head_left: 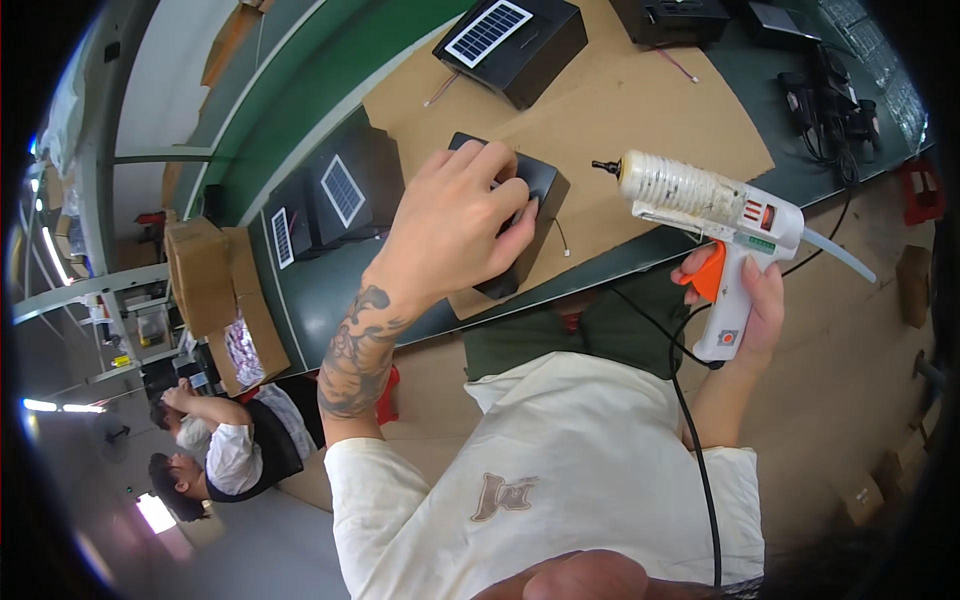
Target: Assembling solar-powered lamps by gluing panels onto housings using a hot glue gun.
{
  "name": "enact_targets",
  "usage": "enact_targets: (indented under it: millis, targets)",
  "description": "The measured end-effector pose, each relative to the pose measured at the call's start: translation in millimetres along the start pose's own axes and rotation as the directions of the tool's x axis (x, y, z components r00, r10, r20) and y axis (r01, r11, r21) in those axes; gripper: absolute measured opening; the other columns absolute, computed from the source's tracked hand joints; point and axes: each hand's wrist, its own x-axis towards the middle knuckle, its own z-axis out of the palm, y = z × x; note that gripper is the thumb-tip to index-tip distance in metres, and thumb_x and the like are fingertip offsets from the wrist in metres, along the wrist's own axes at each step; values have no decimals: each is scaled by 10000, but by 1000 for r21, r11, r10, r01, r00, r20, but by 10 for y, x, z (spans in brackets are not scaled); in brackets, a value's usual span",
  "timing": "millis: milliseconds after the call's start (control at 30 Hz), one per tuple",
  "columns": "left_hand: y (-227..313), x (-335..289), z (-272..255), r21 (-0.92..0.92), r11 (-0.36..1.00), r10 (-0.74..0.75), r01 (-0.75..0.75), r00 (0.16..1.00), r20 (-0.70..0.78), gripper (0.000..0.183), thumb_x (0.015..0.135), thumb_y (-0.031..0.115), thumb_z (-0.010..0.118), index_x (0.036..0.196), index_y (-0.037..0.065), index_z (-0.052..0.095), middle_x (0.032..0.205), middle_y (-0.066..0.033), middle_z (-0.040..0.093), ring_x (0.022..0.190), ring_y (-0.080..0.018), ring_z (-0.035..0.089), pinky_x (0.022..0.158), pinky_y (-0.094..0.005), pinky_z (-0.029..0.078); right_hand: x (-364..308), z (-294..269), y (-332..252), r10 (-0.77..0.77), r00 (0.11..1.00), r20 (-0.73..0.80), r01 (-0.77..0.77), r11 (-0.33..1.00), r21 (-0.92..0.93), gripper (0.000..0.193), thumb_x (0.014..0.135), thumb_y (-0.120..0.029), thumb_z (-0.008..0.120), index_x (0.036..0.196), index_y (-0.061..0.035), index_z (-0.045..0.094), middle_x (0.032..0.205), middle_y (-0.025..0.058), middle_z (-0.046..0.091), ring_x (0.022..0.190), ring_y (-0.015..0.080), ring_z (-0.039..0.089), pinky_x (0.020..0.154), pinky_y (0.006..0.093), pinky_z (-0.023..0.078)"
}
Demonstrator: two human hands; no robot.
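Currently, glue gun (700, 195) gripped by right hand (762, 308), fingers wrapped; black box (546, 186) partly covered by left hand (462, 215), fingers curled, pinch unclear.

The white shirt (570, 440) bears a brown letter-shaped print (502, 497) on its chest. On the white glue gun (700, 198), a green label (760, 243) sits below red stripes (752, 210), and a grey square (729, 338) with an orange dot marks the handle (738, 295); any lettering there is too small to read
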Motion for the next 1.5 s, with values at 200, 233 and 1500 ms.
enact_targets:
  millis: [200,233,1500]
  targets:
    - [-21,-18,-4,-16,999,-36,36,998,44,205,771,149,758,709,36,598,951,-95,594,842,-281,592,728,-387,484,59,-116,133,69,998,-5,-68,996,48,527,953,-305,562,1271,105,471,940,257,658,826,367,688,601,352,581]
    - [-18,-36,-47,-25,999,-31,32,998,54,168,765,128,754,735,36,616,977,-106,608,883,-298,610,764,-398,503,61,-118,146,74,997,-1,-74,996,55,527,953,-305,562,1271,105,471,940,257,658,826,367,688,601,352,581]
    - [94,-793,285,23,972,-230,232,970,-73,732,676,342,755,1367,175,579,1470,-14,510,1369,-269,443,936,-501,375,-142,-130,518,-14,998,-55,37,895,445,498,963,-365,526,1256,35,473,958,219,608,846,355,629,637,407,547]
